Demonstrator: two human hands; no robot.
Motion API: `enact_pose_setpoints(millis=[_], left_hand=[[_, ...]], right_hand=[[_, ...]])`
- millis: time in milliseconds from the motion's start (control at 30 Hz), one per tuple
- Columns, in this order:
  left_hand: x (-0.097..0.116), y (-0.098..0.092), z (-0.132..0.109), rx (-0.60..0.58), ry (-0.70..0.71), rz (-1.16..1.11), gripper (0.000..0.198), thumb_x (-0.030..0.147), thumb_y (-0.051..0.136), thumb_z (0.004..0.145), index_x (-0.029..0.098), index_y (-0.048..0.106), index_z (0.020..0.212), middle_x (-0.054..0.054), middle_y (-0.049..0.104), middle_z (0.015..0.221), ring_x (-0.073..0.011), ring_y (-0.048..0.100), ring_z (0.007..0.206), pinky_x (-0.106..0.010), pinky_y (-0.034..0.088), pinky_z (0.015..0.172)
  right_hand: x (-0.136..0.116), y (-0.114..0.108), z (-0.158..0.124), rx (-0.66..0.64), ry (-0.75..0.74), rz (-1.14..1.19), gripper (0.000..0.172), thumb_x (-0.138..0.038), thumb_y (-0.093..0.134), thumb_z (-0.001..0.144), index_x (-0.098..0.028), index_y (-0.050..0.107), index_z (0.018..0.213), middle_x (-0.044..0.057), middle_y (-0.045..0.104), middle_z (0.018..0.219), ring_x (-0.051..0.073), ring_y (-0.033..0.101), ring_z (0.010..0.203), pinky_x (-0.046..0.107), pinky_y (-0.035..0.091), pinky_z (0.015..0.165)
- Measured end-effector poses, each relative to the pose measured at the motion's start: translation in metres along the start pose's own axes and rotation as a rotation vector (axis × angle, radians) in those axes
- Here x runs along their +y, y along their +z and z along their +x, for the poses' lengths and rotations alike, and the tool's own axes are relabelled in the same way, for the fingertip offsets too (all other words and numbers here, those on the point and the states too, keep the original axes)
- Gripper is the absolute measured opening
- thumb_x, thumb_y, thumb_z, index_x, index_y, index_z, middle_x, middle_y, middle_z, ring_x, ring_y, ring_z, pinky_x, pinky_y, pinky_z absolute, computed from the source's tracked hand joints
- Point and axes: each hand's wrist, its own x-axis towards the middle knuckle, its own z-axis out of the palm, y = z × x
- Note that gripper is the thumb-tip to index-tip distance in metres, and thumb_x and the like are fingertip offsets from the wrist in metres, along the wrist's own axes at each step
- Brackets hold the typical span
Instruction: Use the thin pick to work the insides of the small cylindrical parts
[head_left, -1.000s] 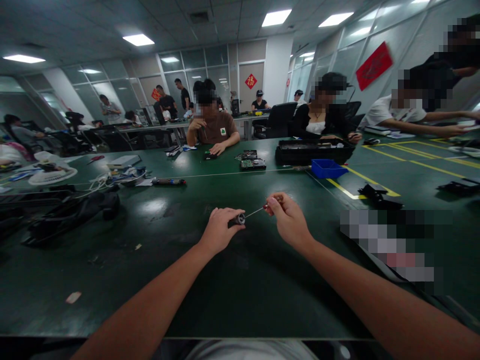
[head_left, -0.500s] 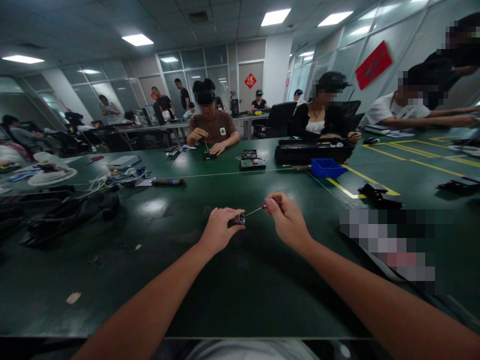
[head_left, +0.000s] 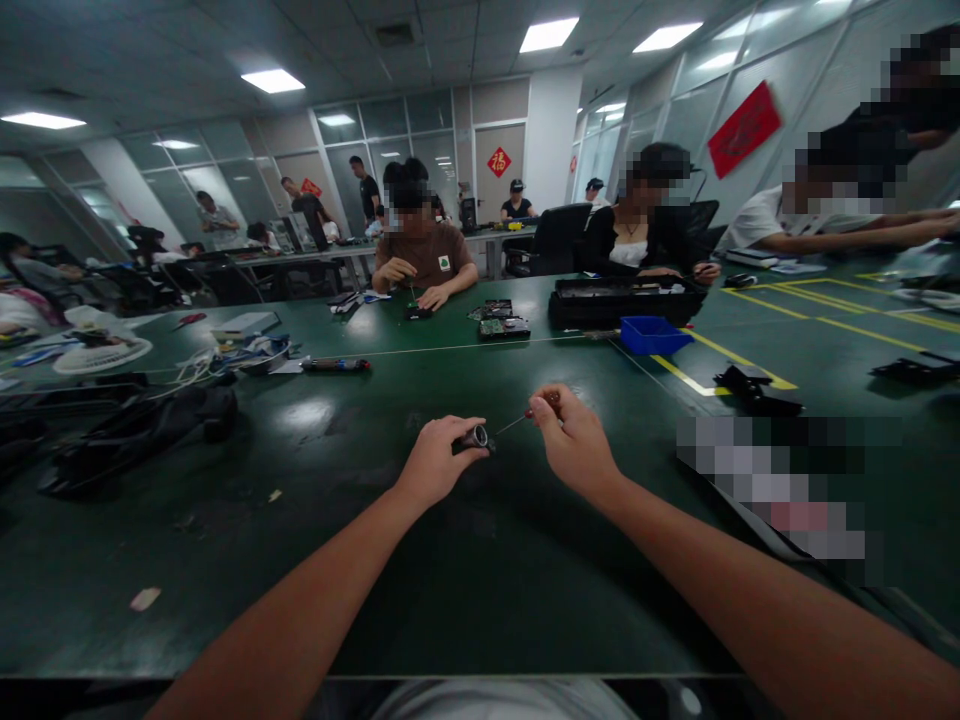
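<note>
Green counter [head_left: 480, 570] spreads under your hands. Your left hand [head_left: 433, 465] has its grip clamped on a small dark cylinder [head_left: 475, 438], low over the counter's middle. Your right hand [head_left: 576, 442] pinches a thin screwdriver [head_left: 516, 421], its tip at the cylinder's end.

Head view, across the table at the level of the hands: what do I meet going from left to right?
A black bundle → left hand, gripping a small cylinder → thin screwdriver, tip toward the cylinder → right hand, holding the screwdriver → black part.
</note>
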Motion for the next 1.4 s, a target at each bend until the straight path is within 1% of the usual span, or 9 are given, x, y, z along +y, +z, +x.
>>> enact_pose_setpoints(millis=[233,400,600,733,900,1033,1133,1267,1400], left_hand=[[-0.003,0.005,0.001,0.115,-0.158,-0.263,0.032,0.023,0.073,0.081,0.021,0.064,0.111,-0.005,0.067,0.111,-0.0210,0.063,0.102,-0.035,0.048,0.093],[-0.002,0.005,0.000,0.095,-0.178,-0.435,0.035,0.026,0.061,0.089,0.023,0.055,0.123,-0.005,0.064,0.116,-0.0193,0.060,0.107,-0.035,0.045,0.096],[0.023,-0.002,-0.003,-0.078,-0.148,-0.203,0.028,0.041,0.063,0.087,0.020,0.057,0.105,-0.001,0.062,0.092,-0.0173,0.057,0.080,-0.030,0.044,0.072],[0.038,0.004,0.001,-0.201,-0.041,-0.060,0.021,0.037,0.063,0.087,0.020,0.063,0.100,-0.004,0.065,0.098,-0.0202,0.060,0.088,-0.032,0.045,0.075],[0.045,0.023,0.009,-0.342,0.086,0.137,0.027,0.034,0.056,0.092,0.024,0.066,0.114,-0.007,0.065,0.104,-0.0233,0.063,0.090,-0.035,0.048,0.076],[0.048,0.038,0.018,-0.382,0.111,0.269,0.036,0.044,0.055,0.092,0.025,0.065,0.120,-0.009,0.065,0.100,-0.0265,0.064,0.086,-0.035,0.049,0.071],[0.049,0.046,0.024,-0.395,0.132,0.330,0.033,0.044,0.058,0.090,0.021,0.068,0.111,-0.010,0.066,0.098,-0.0289,0.065,0.088,-0.037,0.050,0.073],[0.049,0.041,0.028,-0.428,0.092,0.269,0.029,0.042,0.059,0.090,0.020,0.067,0.108,-0.009,0.068,0.094,-0.0257,0.065,0.081,-0.034,0.048,0.069],[0.039,0.018,0.026,-0.394,-0.002,0.042,0.024,0.038,0.061,0.087,0.020,0.065,0.102,-0.005,0.068,0.093,-0.0210,0.064,0.081,-0.031,0.046,0.070]], right_hand=[[0.000,0.000,0.000,0.037,0.018,0.018,0.020,-0.038,0.046,0.097,-0.022,0.058,0.095,0.005,0.067,0.083,0.021,0.064,0.075,0.035,0.046,0.069],[0.004,0.003,-0.001,0.039,0.015,0.065,0.025,-0.040,0.049,0.096,-0.022,0.059,0.111,0.007,0.069,0.097,0.022,0.067,0.083,0.038,0.050,0.076],[0.004,0.004,-0.001,0.034,0.007,0.065,0.026,-0.039,0.048,0.097,-0.021,0.060,0.112,0.008,0.070,0.098,0.023,0.067,0.086,0.039,0.051,0.079],[0.003,0.002,-0.001,0.031,0.008,0.055,0.025,-0.039,0.048,0.097,-0.021,0.060,0.110,0.008,0.070,0.099,0.024,0.068,0.088,0.041,0.051,0.080],[0.003,0.002,-0.002,0.038,-0.003,0.062,0.024,-0.038,0.048,0.097,-0.022,0.060,0.110,0.008,0.070,0.099,0.024,0.067,0.088,0.041,0.051,0.080],[0.004,0.002,-0.002,0.029,-0.002,0.083,0.024,-0.037,0.048,0.097,-0.021,0.060,0.110,0.008,0.070,0.099,0.024,0.067,0.089,0.040,0.052,0.081],[0.004,0.002,-0.002,0.034,-0.006,0.098,0.024,-0.037,0.048,0.097,-0.022,0.060,0.111,0.008,0.070,0.099,0.023,0.068,0.090,0.040,0.052,0.081],[0.003,0.001,-0.001,0.042,-0.019,0.084,0.023,-0.037,0.048,0.098,-0.022,0.060,0.111,0.007,0.071,0.099,0.023,0.068,0.089,0.039,0.052,0.080],[0.001,-0.001,-0.001,0.039,-0.025,0.063,0.022,-0.036,0.048,0.098,-0.022,0.060,0.110,0.007,0.071,0.097,0.023,0.068,0.090,0.040,0.051,0.081]])
